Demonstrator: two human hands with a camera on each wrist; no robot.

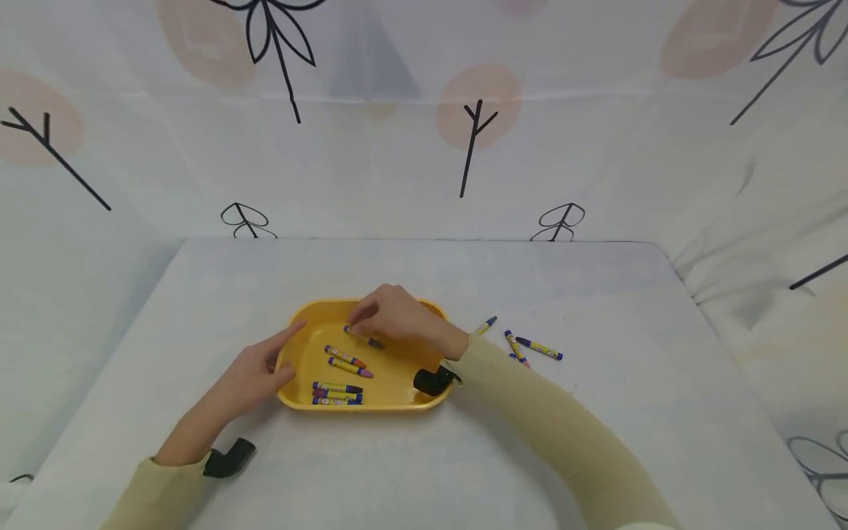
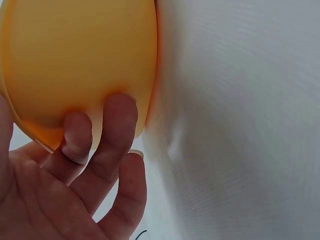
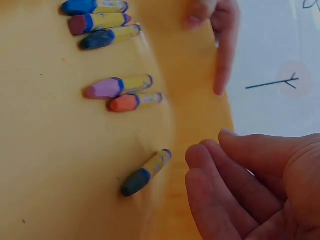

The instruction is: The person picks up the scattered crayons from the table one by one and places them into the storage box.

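A yellow tray (image 1: 397,408) lies on the table with several crayons in it. My left hand (image 1: 255,375) grips its left end, thumb at the rim, index finger stretched along it and other fingers (image 2: 120,120) against the outer wall. Over the tray's far part, my right hand (image 1: 394,313) has loosely bent fingers and holds nothing. Just beside its fingertips, a dark crayon (image 3: 136,182) lies apart on the tray bottom. Nearer are an orange crayon (image 3: 124,103) and a pink crayon (image 3: 105,88), side by side. A dark, a maroon (image 3: 80,24) and a blue crayon (image 3: 80,6) form a row at the near side.
Right of the tray, several loose crayons (image 1: 539,348) lie on the white table (image 1: 596,294), partly hidden behind the right sleeve (image 1: 543,412). A patterned cloth (image 1: 397,169) hangs behind the table. Each cuff carries a black wrist piece (image 1: 228,458).
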